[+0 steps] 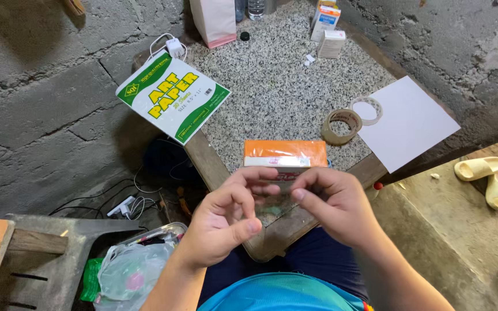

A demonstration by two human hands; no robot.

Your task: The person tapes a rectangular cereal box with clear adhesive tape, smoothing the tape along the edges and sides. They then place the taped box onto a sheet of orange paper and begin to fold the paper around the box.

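- Rough grey block walls (36,109) close in on a small speckled stone table (278,98), whose wooden rim (206,158) faces the seated person.
- On the table, from big to small: a white sheet (410,121) overhanging the right edge, a green and white paper pack (173,97) overhanging the left edge, an orange packet (285,155) just beyond the hands, and two tape rolls (341,125) near the sheet.
- The left hand (223,222) is curled, thumb and fingertips pinched together; the right hand (335,201) is curled the same way, its fingertips meeting the left's above the near rim.
- Between them sits something thin and clear, perhaps a strip of tape (272,201); I cannot tell exactly what is gripped.
- Judged from this, a light fingertip pinch held taut would suit such a thin piece.
- Open room lies mid-table; boxes (328,29) and a bag (214,22) crowd the far end, and a plastic bag (128,270) sits low on the left.
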